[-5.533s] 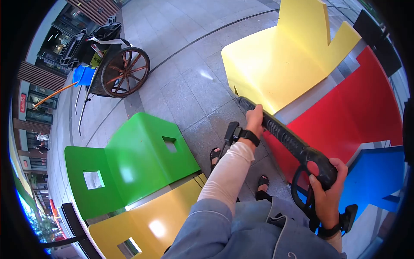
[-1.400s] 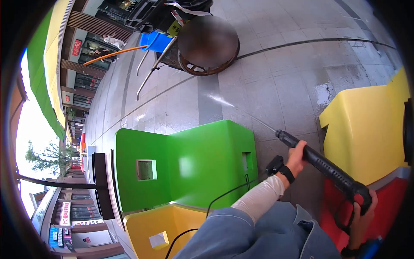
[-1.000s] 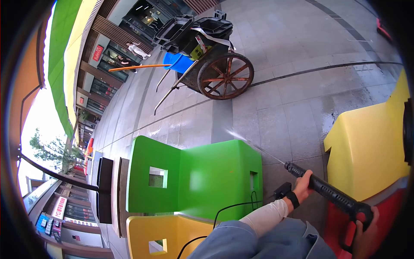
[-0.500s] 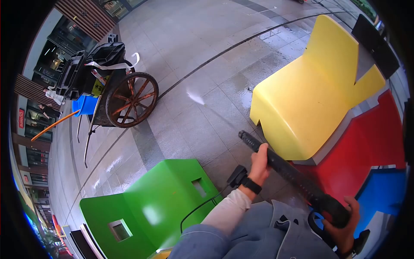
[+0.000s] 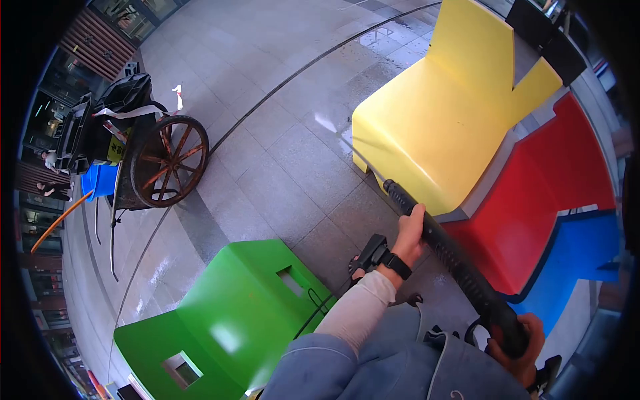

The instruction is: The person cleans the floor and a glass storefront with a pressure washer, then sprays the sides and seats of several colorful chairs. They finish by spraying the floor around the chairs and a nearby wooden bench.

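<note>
A black pressure washer gun (image 5: 460,270) runs diagonally in front of me, its nozzle aimed up and left past the yellow seat. My left hand (image 5: 409,235) is wrapped round the barrel near the front. At the rear grip, my right hand (image 5: 523,350) is closed; its trigger finger is partly hidden. A thin water jet leaves the nozzle and shows as a white spray (image 5: 325,122) over the paving. The yellow seat (image 5: 427,120) stands just beyond the nozzle, and a red seat (image 5: 507,240) lies to the right of the barrel.
A green seat (image 5: 233,300) with square cut-outs is at lower left. Further left stands a cart with a rusty spoked wheel (image 5: 170,162), black crates and a blue bucket (image 5: 100,181). A blue seat (image 5: 573,253) adjoins the red one. The grey paving (image 5: 287,173) is wet in places.
My view has shifted right, so the cart and seats sit further left. The gun's nozzle and jet have swung closer to the yellow seat's front edge. Both hands keep their grip.
</note>
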